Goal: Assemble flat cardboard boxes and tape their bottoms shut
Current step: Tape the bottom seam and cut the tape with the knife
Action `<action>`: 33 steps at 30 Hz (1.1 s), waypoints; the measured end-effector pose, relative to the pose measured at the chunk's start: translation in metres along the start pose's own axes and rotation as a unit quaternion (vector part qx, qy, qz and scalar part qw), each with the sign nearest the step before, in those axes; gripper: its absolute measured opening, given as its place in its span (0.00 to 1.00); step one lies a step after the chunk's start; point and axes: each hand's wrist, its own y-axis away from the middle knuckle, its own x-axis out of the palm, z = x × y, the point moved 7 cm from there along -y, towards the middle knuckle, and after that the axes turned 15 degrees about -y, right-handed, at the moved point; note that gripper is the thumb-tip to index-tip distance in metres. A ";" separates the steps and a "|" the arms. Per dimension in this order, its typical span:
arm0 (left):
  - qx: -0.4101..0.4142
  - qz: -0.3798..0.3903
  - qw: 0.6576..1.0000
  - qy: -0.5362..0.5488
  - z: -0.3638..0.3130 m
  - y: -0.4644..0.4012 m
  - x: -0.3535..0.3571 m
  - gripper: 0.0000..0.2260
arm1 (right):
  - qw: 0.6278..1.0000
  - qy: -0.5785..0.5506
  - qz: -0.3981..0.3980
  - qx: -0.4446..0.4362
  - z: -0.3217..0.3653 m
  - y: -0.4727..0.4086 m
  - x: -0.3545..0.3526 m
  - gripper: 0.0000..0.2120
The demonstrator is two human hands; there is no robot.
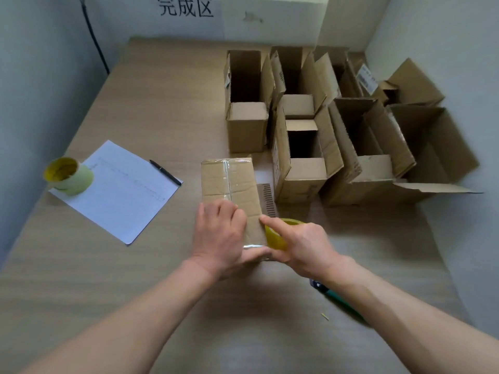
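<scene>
Pressing box (243,193) on table (129,279) with flat left hand (220,233); gripping roll (274,238) at near edge with curled right hand (302,249). Taped lengthwise by strip (228,179), with cutting probably outstanding. Beyond, several erected boxes (305,174).

Soft even daylight, slight blur, bowed edges

Wall sign (185,6): three black characters, 完成区, on the white wall behind the tabletop (162,103).

White label (366,78) on a rear cardboard box (348,85): barcode and print lines, too blurred to read.

Sheet of paper (121,190) on the tabletop: faint ruled entries, illegible.

No other text is legible.
</scene>
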 end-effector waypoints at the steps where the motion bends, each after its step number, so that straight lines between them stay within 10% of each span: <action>1: -0.034 0.014 0.999 0.018 0.001 0.000 0.001 0.30 | 1.000 -0.008 0.005 0.004 -0.002 0.000 0.002 0.34; 8: -0.041 -0.045 0.987 0.147 0.011 0.011 0.002 0.14 | 1.000 -0.015 -0.020 -0.018 -0.004 0.003 0.004 0.38; 16: 0.121 0.053 0.990 -0.055 0.021 0.018 -0.004 0.27 | 0.990 -0.072 0.121 0.010 -0.011 0.004 0.009 0.37; 24: 0.272 0.214 0.938 0.000 -0.022 -0.019 -0.005 0.44 | 0.906 -0.330 0.182 0.193 -0.035 0.029 0.001 0.26; 33: 0.199 0.275 0.936 0.089 -0.033 -0.033 0.004 0.48 | 0.994 0.050 0.096 -0.008 -0.015 0.008 -0.043 0.10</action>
